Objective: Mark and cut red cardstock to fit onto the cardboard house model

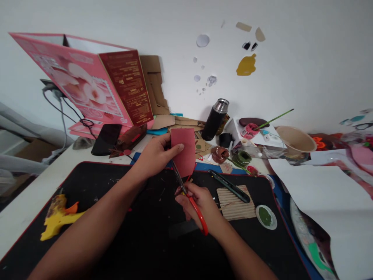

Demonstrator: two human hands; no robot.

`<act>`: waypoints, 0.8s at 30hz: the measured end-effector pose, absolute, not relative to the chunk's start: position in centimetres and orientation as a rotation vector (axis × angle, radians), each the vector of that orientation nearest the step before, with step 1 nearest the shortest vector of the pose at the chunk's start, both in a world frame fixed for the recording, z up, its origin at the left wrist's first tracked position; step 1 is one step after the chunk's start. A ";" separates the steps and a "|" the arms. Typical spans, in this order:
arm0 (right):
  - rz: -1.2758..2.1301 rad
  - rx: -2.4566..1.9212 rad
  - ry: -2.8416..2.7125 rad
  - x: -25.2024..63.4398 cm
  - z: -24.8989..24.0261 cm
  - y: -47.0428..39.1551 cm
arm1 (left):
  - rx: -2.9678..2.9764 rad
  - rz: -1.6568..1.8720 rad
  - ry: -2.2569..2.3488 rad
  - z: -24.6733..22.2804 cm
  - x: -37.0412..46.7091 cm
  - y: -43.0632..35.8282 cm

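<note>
My left hand (160, 153) pinches the left side of a piece of red paper (186, 157), thumb across its front. The paper stands upright above the back of the black mat (140, 241). In my right hand (201, 204) is a pair of scissors (199, 217) with red handles, pointing up and to the left. Their blades lie against the paper's lower left edge, just under my left thumb. Whether the blades are apart or closed I cannot make out. Small scraps of red show close to the paper's lower right corner.
A yellow glue gun (56, 217) lies at left. To the right, a utility knife (230, 186) rests across corrugated cardboard (236, 204), beside a dish of green paint (265, 217). Behind stand a black thermos (215, 119), paint pots, a phone (106, 139) and a pink box (84, 85).
</note>
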State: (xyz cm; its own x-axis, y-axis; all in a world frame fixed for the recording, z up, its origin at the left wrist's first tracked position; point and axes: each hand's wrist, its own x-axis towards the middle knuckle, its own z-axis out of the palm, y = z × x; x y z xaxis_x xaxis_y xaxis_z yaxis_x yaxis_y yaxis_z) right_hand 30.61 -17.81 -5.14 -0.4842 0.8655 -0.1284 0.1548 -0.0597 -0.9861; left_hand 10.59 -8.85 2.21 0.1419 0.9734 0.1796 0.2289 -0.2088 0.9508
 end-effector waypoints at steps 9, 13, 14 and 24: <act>1.468 -1.130 -1.721 30.6 -5.1 -17.5 | 1.573 1.124 1.220 2.2 10.5 -8.8; 1.382 -1.148 -1.779 30.6 -4.8 -17.5 | 1.581 1.091 1.241 2.5 10.2 -8.8; 1.362 -1.156 -1.793 30.5 -4.7 -17.5 | 1.579 1.083 1.246 2.7 10.1 -8.8; 1.248 -1.145 -1.847 30.4 -4.9 -17.7 | 1.619 1.002 1.329 3.8 9.6 -9.1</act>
State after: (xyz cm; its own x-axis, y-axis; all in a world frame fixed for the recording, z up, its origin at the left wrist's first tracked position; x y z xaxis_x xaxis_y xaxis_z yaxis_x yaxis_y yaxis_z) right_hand 30.39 -17.69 -4.94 -0.4280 0.9034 0.0272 0.3117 0.1758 -0.9338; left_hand 9.62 -9.08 3.81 0.1358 0.9868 0.0878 0.3560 -0.1314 0.9252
